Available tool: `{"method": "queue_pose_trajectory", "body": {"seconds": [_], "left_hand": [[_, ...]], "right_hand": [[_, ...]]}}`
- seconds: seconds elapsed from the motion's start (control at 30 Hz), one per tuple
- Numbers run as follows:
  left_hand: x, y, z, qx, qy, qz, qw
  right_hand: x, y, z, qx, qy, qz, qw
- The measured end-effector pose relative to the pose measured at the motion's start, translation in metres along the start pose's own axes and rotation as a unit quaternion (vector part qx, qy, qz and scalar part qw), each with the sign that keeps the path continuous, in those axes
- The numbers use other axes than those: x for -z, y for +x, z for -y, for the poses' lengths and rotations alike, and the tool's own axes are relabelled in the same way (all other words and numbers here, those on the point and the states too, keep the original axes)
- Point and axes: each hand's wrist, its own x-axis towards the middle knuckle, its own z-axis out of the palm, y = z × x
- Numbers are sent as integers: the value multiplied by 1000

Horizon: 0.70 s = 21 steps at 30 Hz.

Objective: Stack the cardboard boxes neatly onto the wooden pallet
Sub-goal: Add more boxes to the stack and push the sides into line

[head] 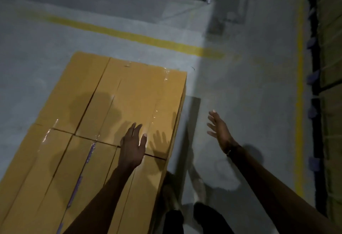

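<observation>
From the head camera, the boxes [114, 122] form one flat top layer, laid edge to edge in two rows so the seams line up and nothing overhangs; that tight fit is likely why they sit as they do, since a level layer can carry the next. The pallet itself is hidden under the boxes, so its wood cannot be checked.

The left hand [132, 145] hangs over the near right part of the boxes, fingers straight and spread, grasping nothing (whether the palm touches the cardboard cannot be told, though its shadow falls close beside it). It seems placed to press or square a box. The right hand [219, 129] floats off the right side of the boxes above the floor [249, 85], fingers loose and released, probably for balance.

The boxes look plain tan, long and narrow, sealed with glossy clear tape; a purple strip runs along one near seam. A yellow line [129, 35] crosses beyond the boxes.
</observation>
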Motion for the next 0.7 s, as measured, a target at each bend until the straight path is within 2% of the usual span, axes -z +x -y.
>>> {"method": "queue_pose_trajectory", "body": {"seconds": [0.2,0.33,0.43,0.53,0.7], "left_hand": [[-69,93,47,-58,60,5,997],[-127,145,74,-103,93,-3,990],[-168,160,91,-138,91,6,986],[-198,160,103,-166,118,17,979],[-212,158,108,-176,155,-2,972]], "right_hand": [[-15,88,-112,3,48,-47,998],[-41,158,-183,13,30,-66,997],[-69,200,-229,-10,38,-44,998],[-94,234,-280,-27,41,-62,997],[-118,264,-321,-49,32,-54,997]]}}
